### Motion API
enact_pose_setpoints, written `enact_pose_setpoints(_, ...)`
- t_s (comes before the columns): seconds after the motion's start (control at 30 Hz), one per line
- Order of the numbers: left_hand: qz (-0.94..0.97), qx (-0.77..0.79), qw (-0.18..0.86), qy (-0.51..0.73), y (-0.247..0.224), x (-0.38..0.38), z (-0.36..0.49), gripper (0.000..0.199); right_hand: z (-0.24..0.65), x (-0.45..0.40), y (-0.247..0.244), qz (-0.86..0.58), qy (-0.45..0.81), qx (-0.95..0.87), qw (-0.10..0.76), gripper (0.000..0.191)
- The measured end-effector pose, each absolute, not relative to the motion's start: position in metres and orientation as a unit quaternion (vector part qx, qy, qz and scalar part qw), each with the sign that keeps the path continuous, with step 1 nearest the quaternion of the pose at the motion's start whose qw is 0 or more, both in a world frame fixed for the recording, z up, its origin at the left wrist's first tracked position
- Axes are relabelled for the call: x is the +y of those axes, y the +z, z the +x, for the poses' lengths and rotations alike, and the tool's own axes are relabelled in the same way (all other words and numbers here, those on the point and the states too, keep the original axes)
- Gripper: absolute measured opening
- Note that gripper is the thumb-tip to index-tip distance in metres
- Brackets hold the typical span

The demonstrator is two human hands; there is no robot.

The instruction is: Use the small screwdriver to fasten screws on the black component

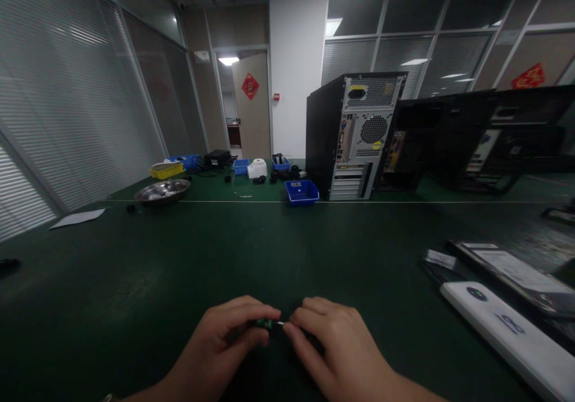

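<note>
Near the front of the green table (233,252), my left hand (224,336) pinches a small dark-green piece (264,323) between thumb and fingers. A thin, bright, metal-looking tip (280,323) shows between it and my right hand (330,336). The right thumb and index finger are closed at the other end of that tip. Something dark lies under the right fingers, mostly hidden. Whether the green piece and the tip are joined, I cannot tell. Both hands are close together, fingertips almost meeting.
To the right lie a white slab-shaped device (507,330) and a hard drive (521,273). Further back stand a computer tower (323,138), a blue tray (302,193), a metal bowl (162,193), a yellow basket (166,171) and a white paper (78,218). A white line (215,201) crosses the table.
</note>
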State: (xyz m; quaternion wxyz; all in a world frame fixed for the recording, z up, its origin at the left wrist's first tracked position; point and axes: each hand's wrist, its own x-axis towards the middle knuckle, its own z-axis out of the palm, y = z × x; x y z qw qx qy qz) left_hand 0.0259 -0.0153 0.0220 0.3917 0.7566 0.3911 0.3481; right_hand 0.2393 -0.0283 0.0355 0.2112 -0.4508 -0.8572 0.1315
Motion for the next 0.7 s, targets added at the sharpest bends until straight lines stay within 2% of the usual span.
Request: enact_pose_setpoints(0.7,0.652,0.388,0.528,0.381,0.0203,-0.0153,0.0295,0.015,0.2383,-0.0270,0.0308,-0.450,0.196,-0.839,0.234,0.027)
